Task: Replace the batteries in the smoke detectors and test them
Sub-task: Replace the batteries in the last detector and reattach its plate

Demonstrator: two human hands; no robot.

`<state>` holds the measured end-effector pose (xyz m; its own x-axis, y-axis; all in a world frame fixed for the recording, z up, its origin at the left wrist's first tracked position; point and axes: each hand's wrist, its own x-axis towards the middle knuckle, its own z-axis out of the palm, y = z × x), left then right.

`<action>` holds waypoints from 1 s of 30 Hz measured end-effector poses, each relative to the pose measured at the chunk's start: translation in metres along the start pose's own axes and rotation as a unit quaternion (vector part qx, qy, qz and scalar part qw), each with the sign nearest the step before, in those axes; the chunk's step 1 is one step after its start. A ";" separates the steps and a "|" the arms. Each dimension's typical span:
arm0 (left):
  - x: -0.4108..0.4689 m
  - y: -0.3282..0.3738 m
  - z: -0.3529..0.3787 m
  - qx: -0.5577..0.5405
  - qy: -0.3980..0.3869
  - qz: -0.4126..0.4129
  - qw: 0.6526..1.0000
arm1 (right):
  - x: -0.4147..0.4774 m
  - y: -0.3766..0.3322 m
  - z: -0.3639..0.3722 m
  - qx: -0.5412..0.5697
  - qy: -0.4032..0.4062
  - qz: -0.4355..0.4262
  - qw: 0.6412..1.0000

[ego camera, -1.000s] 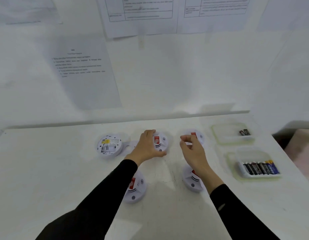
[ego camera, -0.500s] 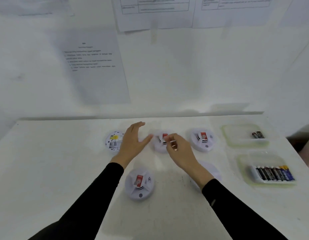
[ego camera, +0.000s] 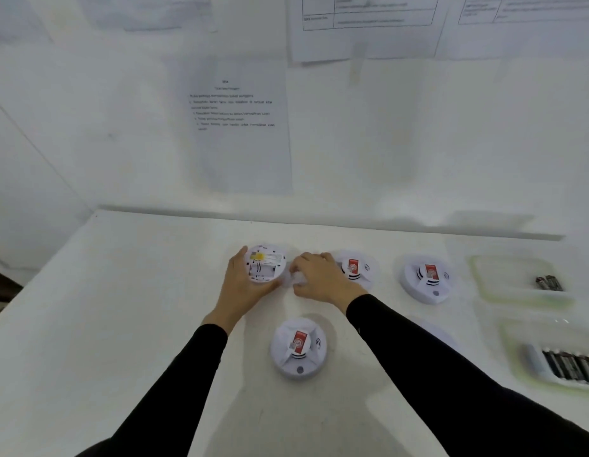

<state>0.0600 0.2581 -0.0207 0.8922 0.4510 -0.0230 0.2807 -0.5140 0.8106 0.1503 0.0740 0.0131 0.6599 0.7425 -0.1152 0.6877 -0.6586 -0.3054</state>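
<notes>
A white tabletop (ego camera: 121, 324) against a white wall hung with printed paper sheets (ego camera: 240, 127) serves as your bench, and the job looks barely begun. Your left hand (ego camera: 250, 285) cups the overturned round white plastic smoke detector (ego camera: 266, 263) at the table's twelve o'clock, thumb on its far rim and fingers curled along its near edge, so it has firm hold. The unit's back faces up, showing a yellow sticker and an open battery bay; whether cells sit inside is too blurred to tell. Your right hand (ego camera: 323, 278), at the unit's three o'clock, curls its fingertips over a small white piece (ego camera: 294, 277), possibly the bay cover; whether it pinches or merely touches it cannot be told. Three domed white detectors with red labels lie face up, seemingly unopened: the middle detector (ego camera: 354, 268) just behind your right hand, the right-hand detector (ego camera: 426, 278) further toward three o'clock, and the near detector (ego camera: 299, 347) at six o'clock between your forearms. At the table's three o'clock edge, a clear plastic tray (ego camera: 484, 268) holds two loose dark batteries (ego camera: 548, 283), probably spent; at its six o'clock a second clear tray (ego camera: 510, 341) holds a row of batteries (ego camera: 570, 364), likely fresh. One unit open, then; the others and all testing appear to remain.
</notes>
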 end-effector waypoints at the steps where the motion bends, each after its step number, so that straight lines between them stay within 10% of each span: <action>1: -0.007 0.009 -0.002 -0.011 0.010 0.009 1.000 | -0.003 0.001 -0.001 -0.012 0.007 -0.009 1.000; 13: -0.079 0.118 0.059 -0.117 -0.026 0.116 0.986 | -0.204 0.069 -0.026 0.077 0.310 0.036 0.947; 30: -0.155 0.211 0.199 -0.195 -0.211 0.114 0.951 | -0.374 0.138 0.025 0.125 0.194 0.078 0.970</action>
<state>0.0514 -0.0649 0.0373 0.9998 -0.0159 0.0127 -0.0158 -0.2173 0.9760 -0.0093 -0.2919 -0.0101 0.8472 0.5032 0.1706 0.5078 -0.6723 -0.5387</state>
